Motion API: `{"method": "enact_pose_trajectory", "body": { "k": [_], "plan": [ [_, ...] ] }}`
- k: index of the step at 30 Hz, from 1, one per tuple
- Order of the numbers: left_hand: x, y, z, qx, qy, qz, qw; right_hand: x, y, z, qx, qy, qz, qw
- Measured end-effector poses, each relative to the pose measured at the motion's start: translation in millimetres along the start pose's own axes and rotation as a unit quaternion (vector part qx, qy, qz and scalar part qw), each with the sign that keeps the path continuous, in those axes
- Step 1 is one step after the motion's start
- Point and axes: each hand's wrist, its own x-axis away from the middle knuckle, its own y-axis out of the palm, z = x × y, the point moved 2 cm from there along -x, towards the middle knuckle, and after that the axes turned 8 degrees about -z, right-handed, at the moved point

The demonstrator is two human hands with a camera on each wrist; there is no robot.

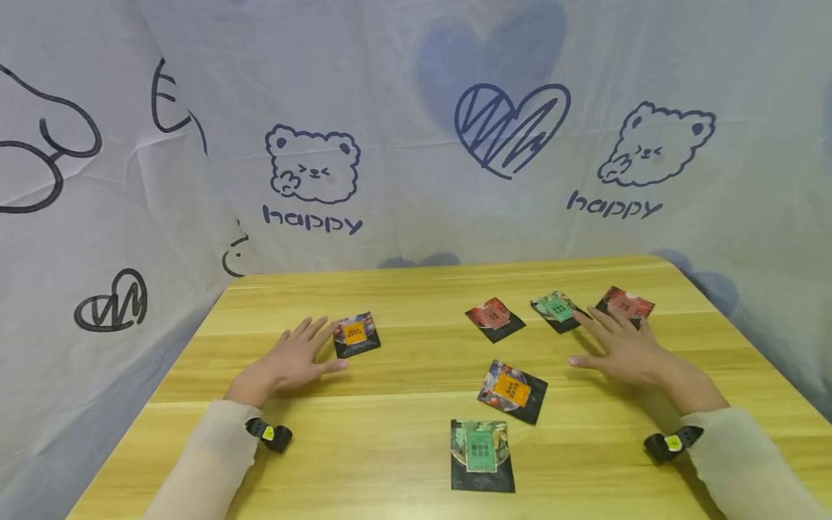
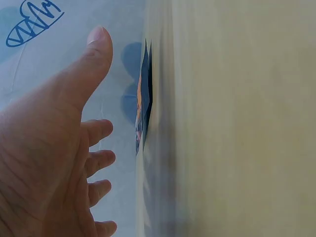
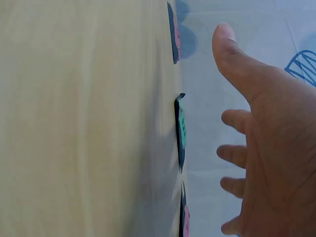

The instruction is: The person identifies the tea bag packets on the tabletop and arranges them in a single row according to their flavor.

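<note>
My left hand (image 1: 294,363), fingers spread, is held over the table at the left. Just beyond its fingertips lies a black packet with an orange label (image 1: 356,334), which also appears edge-on in the left wrist view. On the right, my right hand (image 1: 627,350) hovers with its thumb held apart, holding nothing. Its fingers partly cover a red-labelled packet (image 1: 630,303) and come close to a green-labelled packet (image 1: 557,309). In the right wrist view, a gap separates that hand from the green-labelled packet (image 3: 181,131).
Between the hands lie another red-labelled packet (image 1: 495,318), an orange-labelled one (image 1: 513,391) and, nearest me, a green-labelled one (image 1: 482,455). The wooden table (image 1: 377,462) ends at a cloth backdrop (image 1: 416,180) with drawings. Each wrist wears a black band with a small device.
</note>
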Motion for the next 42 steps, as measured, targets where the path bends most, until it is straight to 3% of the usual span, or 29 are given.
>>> {"method": "enact_pose_trajectory", "body": {
  "k": [10, 22, 34, 42],
  "plan": [
    [-18.0, -6.9, -7.5, 0.027, 0.008, 0.009, 0.9996, -9.7, -0.3, -8.2, -0.026, -0.099, 0.018, 0.995],
    [-38.5, -11.6, -6.9, 0.049, 0.014, 0.013, 0.9986, -16.6, 1.4, -35.0, -0.072, -0.139, -0.031, 0.987],
    [-49.2, -10.3, 0.2, 0.068, 0.018, -0.002, 0.9975, -23.8, 5.0, -64.2, -0.124, -0.173, -0.076, 0.974],
    [-51.5, -10.8, 3.7, 0.051, 0.037, -0.003, 0.9980, -29.1, 10.4, -73.7, -0.144, -0.197, -0.101, 0.965]
  ]
}}
